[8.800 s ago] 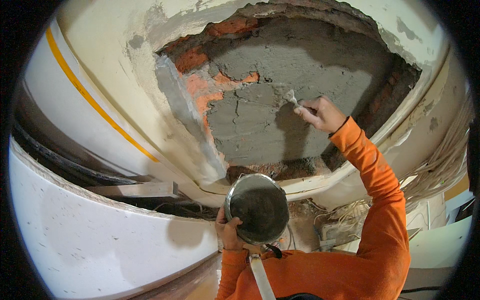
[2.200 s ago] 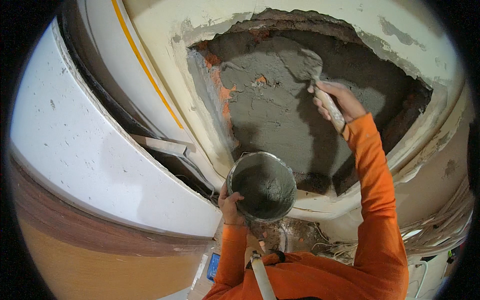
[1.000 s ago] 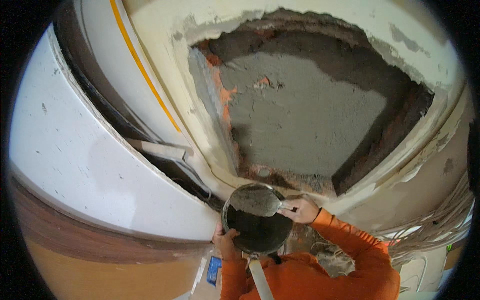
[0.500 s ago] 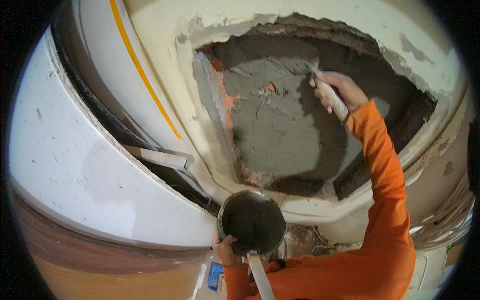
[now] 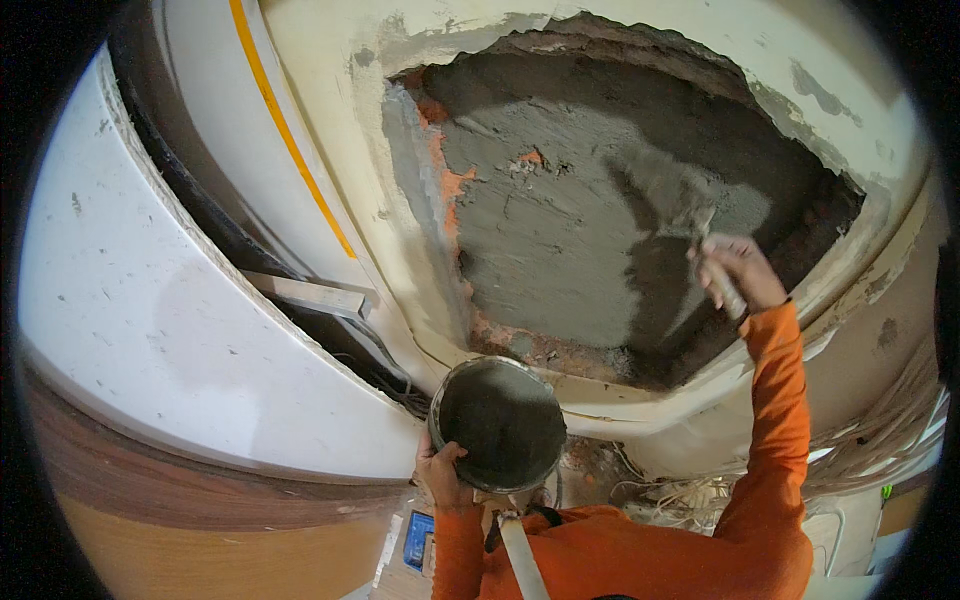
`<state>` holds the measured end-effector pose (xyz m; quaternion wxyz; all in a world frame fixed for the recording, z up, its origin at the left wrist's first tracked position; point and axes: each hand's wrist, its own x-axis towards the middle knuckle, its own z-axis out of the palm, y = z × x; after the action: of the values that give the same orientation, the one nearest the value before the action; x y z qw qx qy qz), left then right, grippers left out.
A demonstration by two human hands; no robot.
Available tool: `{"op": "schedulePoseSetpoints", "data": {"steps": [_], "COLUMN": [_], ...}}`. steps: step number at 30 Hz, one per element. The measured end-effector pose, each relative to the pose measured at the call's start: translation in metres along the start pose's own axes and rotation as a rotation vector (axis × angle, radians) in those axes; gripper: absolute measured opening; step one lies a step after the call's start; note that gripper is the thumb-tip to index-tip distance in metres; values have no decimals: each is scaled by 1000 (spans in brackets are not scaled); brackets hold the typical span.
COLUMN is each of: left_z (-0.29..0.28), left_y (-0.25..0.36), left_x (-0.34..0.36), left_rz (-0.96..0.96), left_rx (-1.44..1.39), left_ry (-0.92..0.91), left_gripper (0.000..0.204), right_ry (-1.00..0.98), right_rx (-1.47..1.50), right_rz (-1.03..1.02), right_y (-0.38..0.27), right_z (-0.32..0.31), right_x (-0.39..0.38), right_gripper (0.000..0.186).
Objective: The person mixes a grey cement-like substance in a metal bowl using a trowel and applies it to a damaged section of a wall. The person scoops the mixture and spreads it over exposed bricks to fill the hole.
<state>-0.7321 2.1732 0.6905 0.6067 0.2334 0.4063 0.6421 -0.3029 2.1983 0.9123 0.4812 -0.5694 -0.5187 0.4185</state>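
Note:
My right hand [image 5: 750,270] is closed around the pale handle of a trowel [image 5: 729,294]. The trowel's blade is blurred and lies against or close to the wet grey mortar [image 5: 550,250] in a rough-edged wall recess. With the fingers at its near left rim, my left hand [image 5: 441,474] grips a round bucket [image 5: 437,408]. Dark grey mortar [image 5: 503,420] fills part of that bucket, which is just below the recess. Reddish brick [image 5: 455,184] shows along the recess's left side and in a small spot within the mortar.
On the left stands a large white panel [image 5: 200,330], with a dark gap behind it and a short board [image 5: 310,295] across. Cream wall [image 5: 680,15] surrounds the recess. Loose cables [image 5: 690,495] lie low on the right, and a blue item [image 5: 419,540] is near my left sleeve.
My right hand and the trowel have moved right and down across the recess. The bucket and left hand have shifted slightly up and left in the picture.

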Motion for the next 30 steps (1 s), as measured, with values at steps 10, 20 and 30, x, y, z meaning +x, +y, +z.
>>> {"op": "schedulePoseSetpoints", "data": {"steps": [10,20,30], "left_z": [57,44,17], "left_y": [-5,-13,-3], "left_x": [-6,-19,-22], "left_rz": [-29,-30,5], "left_rx": [75,81,56], "left_ry": [-200,-214,-70], "left_gripper": [64,67,79], "right_ry": [-390,-349,-272], "right_rx": [-1568,-927,-240], "right_rz": [-598,-401,-91], "right_y": [163,227,195], "right_z": [149,214,187], "right_x": [-58,-99,-87], "right_gripper": [34,25,31]}}
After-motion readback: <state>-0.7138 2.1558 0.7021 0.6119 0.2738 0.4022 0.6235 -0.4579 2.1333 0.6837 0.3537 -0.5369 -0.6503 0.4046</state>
